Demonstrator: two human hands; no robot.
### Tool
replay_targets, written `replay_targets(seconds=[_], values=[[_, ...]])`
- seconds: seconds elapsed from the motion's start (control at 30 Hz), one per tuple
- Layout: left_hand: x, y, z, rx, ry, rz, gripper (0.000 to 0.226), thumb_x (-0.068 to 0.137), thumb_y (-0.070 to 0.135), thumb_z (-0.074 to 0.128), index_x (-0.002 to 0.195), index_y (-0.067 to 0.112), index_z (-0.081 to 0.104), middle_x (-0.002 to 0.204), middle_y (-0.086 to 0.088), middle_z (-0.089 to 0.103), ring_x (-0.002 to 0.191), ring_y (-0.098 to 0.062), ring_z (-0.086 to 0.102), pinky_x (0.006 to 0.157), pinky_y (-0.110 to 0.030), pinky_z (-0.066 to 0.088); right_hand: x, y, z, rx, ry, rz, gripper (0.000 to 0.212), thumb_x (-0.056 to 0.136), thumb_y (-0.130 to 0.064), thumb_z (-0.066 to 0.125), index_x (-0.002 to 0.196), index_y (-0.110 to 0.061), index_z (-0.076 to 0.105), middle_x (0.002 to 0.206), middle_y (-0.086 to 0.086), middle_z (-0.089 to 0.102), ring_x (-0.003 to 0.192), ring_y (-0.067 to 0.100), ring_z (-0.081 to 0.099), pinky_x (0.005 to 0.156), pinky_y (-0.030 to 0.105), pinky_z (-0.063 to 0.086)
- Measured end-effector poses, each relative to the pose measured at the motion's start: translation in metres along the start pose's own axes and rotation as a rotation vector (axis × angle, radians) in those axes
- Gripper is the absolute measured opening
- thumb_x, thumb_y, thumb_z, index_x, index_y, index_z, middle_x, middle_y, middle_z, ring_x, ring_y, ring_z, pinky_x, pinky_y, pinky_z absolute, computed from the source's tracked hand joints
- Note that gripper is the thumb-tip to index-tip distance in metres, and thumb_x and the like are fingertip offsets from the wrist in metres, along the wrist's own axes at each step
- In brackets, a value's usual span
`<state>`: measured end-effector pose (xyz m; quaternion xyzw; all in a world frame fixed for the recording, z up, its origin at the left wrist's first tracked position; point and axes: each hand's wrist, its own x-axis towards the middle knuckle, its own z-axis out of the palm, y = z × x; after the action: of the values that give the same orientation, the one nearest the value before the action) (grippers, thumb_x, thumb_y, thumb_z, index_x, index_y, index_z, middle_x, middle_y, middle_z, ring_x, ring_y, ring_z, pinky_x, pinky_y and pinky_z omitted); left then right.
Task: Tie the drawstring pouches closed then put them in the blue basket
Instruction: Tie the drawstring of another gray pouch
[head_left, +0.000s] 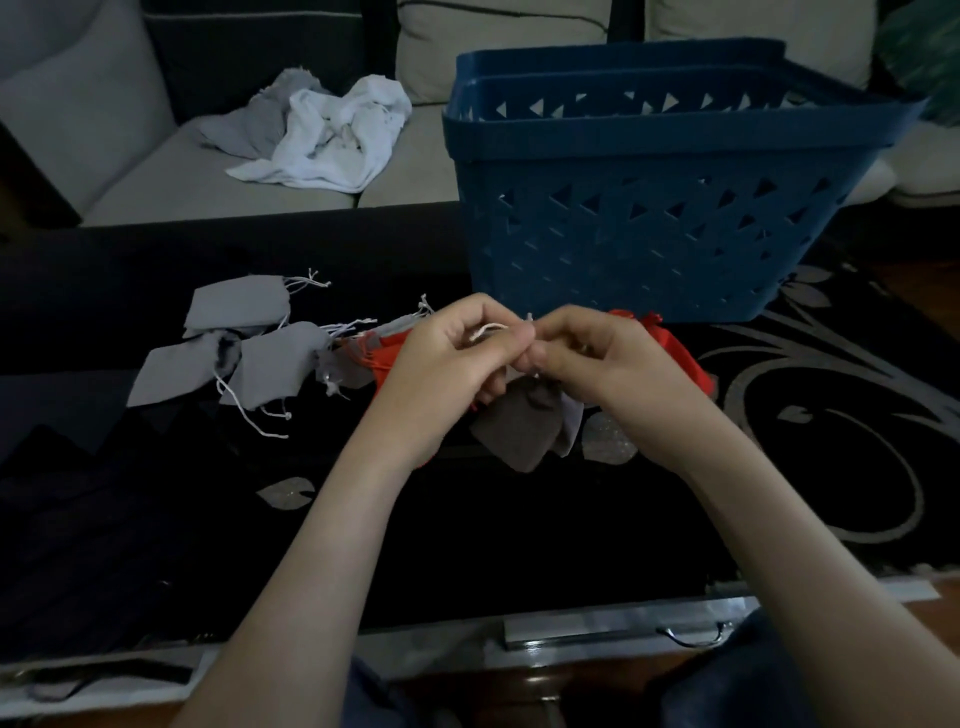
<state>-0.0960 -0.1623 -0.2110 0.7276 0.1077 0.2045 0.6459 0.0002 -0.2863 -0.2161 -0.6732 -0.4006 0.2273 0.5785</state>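
Observation:
A grey drawstring pouch (524, 423) hangs below my two hands above the dark table. My left hand (452, 356) pinches its white drawstring (488, 330), which loops over the fingers. Fingertip to fingertip with it, my right hand (587, 356) pinches the cord on the other side. Several loose grey pouches (270, 364) with white strings lie on the table to the left. Red pouches (675, 351) lie under and behind my hands. The blue basket (644, 208) stands just behind my hands, at the table's far right; its inside is hidden.
A black table cover with a silver floral pattern (810, 395) spreads under everything. White and grey cloths (322, 132) lie crumpled on the sofa (156, 171) behind the table. The table's front edge carries a metal handle (693, 636).

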Motion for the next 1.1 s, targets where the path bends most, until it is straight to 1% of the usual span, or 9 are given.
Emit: replay_targets(seconds=[0.1, 0.2, 0.37, 0.47, 0.6, 0.77, 0.9, 1.0, 1.1], values=[[0.0, 0.001, 0.002, -0.11, 0.035, -0.023, 0.017, 0.09, 0.009, 0.059, 0.074, 0.013, 0.062, 0.061, 0.003, 0.061, 0.047, -0.006, 0.041, 0.042, -0.015, 0.031, 0.0, 0.0, -0.001, 0.023, -0.006, -0.005, 0.008, 0.089, -0.006, 0.061, 0.091, 0.001, 0.065, 0.061, -0.015, 0.059, 0.053, -0.006, 0.047, 0.054, 0.008, 0.036], [0.0, 0.003, 0.002, -0.175, 0.063, -0.017, 0.01, 0.09, 0.007, 0.059, 0.084, 0.014, 0.063, 0.068, 0.002, 0.067, 0.048, -0.005, 0.044, 0.042, -0.014, 0.032, 0.0, -0.001, -0.001, 0.059, -0.018, 0.012, 0.008, 0.089, -0.006, 0.059, 0.089, 0.001, 0.063, 0.061, -0.009, 0.055, 0.052, -0.003, 0.045, 0.052, 0.01, 0.035], [0.003, 0.0, -0.007, 0.02, 0.035, 0.043, 0.037, 0.092, 0.003, 0.057, 0.121, 0.024, 0.052, 0.101, 0.003, 0.073, 0.071, -0.007, 0.06, 0.063, -0.018, 0.046, 0.0, 0.0, 0.003, 0.101, -0.025, 0.03, 0.008, 0.09, -0.006, 0.057, 0.084, -0.004, 0.062, 0.057, -0.01, 0.053, 0.049, 0.004, 0.041, 0.05, 0.013, 0.033], [0.004, -0.001, -0.009, 0.14, 0.0, 0.072, 0.023, 0.09, 0.004, 0.059, 0.108, 0.019, 0.062, 0.088, 0.005, 0.072, 0.08, -0.004, 0.063, 0.074, -0.016, 0.045, 0.001, -0.002, 0.002, 0.242, -0.026, 0.057, 0.007, 0.085, -0.012, 0.06, 0.08, -0.008, 0.062, 0.058, -0.005, 0.055, 0.049, 0.005, 0.04, 0.048, 0.015, 0.031], [0.004, -0.005, -0.008, 0.226, 0.019, 0.116, 0.013, 0.088, 0.005, 0.063, 0.084, 0.017, 0.067, 0.076, 0.005, 0.068, 0.07, 0.0, 0.059, 0.066, -0.013, 0.043, 0.001, -0.002, 0.003, 0.282, 0.023, 0.07, 0.008, 0.087, -0.01, 0.059, 0.08, -0.007, 0.062, 0.062, 0.002, 0.056, 0.045, 0.004, 0.036, 0.045, 0.015, 0.028], [0.003, -0.007, -0.005, 0.366, 0.079, 0.176, 0.015, 0.091, 0.012, 0.06, 0.1, 0.022, 0.067, 0.09, 0.013, 0.068, 0.08, 0.004, 0.059, 0.077, -0.017, 0.046, 0.002, -0.004, 0.007, 0.273, 0.114, 0.103, 0.013, 0.09, -0.006, 0.058, 0.077, -0.008, 0.06, 0.062, 0.005, 0.052, 0.043, 0.005, 0.033, 0.045, 0.017, 0.025], [0.001, -0.006, -0.008, 0.715, 0.276, 0.497, 0.045, 0.089, 0.024, 0.058, 0.133, 0.023, 0.05, 0.125, 0.01, 0.051, 0.099, -0.005, 0.045, 0.089, -0.018, 0.035, 0.002, -0.005, 0.005, 0.25, 0.134, 0.139, 0.015, 0.09, -0.006, 0.058, 0.076, -0.009, 0.061, 0.06, 0.002, 0.051, 0.044, 0.006, 0.033, 0.046, 0.018, 0.024], [0.007, -0.012, -0.012, 0.877, 0.281, 0.611, 0.036, 0.09, 0.032, 0.056, 0.126, 0.027, 0.06, 0.134, 0.01, 0.045, 0.102, -0.014, 0.042, 0.09, -0.027, 0.029, 0.002, -0.006, 0.005, 0.242, 0.13, 0.15, 0.015, 0.09, -0.006, 0.058, 0.076, -0.009, 0.061, 0.06, 0.003, 0.051, 0.044, 0.004, 0.034, 0.046, 0.017, 0.025], [0.01, -0.019, -0.01, 0.878, 0.209, 0.571, 0.028, 0.088, 0.039, 0.052, 0.102, 0.028, 0.073, 0.116, 0.015, 0.062, 0.097, -0.01, 0.041, 0.083, -0.034, 0.028, 0.002, -0.006, 0.006, 0.261, 0.125, 0.135, 0.015, 0.09, -0.007, 0.059, 0.075, -0.009, 0.061, 0.06, 0.003, 0.054, 0.045, 0.007, 0.034, 0.046, 0.017, 0.026]])
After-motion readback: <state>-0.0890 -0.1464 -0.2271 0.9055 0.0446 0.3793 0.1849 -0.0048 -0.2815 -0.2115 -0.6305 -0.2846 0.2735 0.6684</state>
